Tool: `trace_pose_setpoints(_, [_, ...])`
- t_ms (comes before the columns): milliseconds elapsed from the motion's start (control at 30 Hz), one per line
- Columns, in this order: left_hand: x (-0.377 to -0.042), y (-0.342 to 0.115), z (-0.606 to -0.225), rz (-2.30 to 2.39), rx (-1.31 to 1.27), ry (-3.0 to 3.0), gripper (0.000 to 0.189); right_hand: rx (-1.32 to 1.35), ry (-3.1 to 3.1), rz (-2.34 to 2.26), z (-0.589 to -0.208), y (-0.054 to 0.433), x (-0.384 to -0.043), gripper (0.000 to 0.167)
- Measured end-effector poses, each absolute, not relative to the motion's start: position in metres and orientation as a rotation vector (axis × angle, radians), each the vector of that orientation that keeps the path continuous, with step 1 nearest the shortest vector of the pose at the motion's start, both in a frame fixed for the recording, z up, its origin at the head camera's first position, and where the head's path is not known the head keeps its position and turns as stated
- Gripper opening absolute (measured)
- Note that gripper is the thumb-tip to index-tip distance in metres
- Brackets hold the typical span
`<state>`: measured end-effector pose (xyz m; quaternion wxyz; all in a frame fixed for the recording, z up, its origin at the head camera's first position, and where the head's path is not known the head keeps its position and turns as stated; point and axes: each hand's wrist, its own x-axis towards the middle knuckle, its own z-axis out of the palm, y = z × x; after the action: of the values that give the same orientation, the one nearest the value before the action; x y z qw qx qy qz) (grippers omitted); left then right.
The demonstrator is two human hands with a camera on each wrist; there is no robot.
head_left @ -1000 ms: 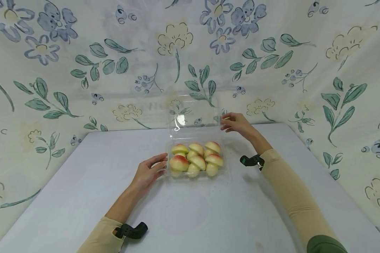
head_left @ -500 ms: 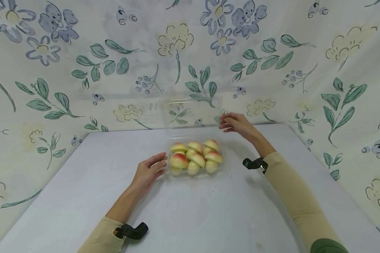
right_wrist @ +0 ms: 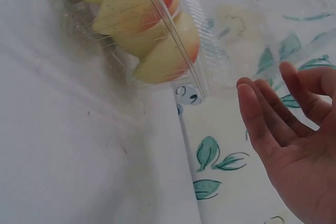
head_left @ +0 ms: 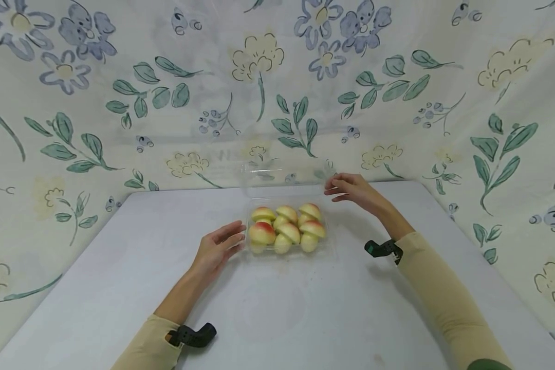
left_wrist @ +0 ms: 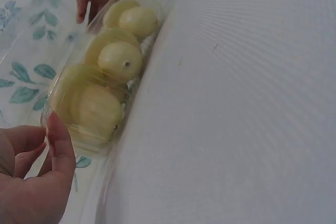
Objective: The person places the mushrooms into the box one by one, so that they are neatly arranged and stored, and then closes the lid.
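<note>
A clear plastic box (head_left: pixel 284 255) holds several pale yellow, red-blushed pieces shaped like mushrooms or halved peaches (head_left: pixel 287 232), in two rows. Its hinged clear lid (head_left: pixel 282 170) stands raised at the back, leaning forward over the box. At the box's left end is the left hand (head_left: pixel 216 252); in the left wrist view its thumb and fingers pinch the end edge. My right hand (head_left: pixel 353 190) is up at the lid's right side edge, its loosely bent fingertips right at the plastic. In the right wrist view a gap separates that hand's digits (right_wrist: pixel 299 124).
The box stands on a white table (head_left: pixel 277 318), toward its far edge. Behind the table hangs a floral cloth (head_left: pixel 189 118). Each wrist wears a black camera mount, one on the left (head_left: pixel 194 335) and one on the right (head_left: pixel 383 250).
The lid has tipped forward and its top edge sits lower than a second ago. My right hand has come down slightly with it. The left hand has stayed at the box's end.
</note>
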<state>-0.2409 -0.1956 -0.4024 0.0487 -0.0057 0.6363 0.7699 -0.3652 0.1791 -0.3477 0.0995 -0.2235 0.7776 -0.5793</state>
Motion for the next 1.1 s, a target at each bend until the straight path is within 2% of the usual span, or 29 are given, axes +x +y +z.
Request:
trace_pose_setpoints(667, [-0.24, -0.197, -0.402, 2.376, -0.034, 1.891, 0.053, -0.677, 2.388, -1.529, -0.363, 0.186, -0.351, 0.039])
trace_pose_setpoints(1100, [-0.242, -0.2, -0.4, 2.364, -0.043, 1.857, 0.054, -0.728, 2.384, -1.471, -0.372, 0.189, -0.346, 0.036])
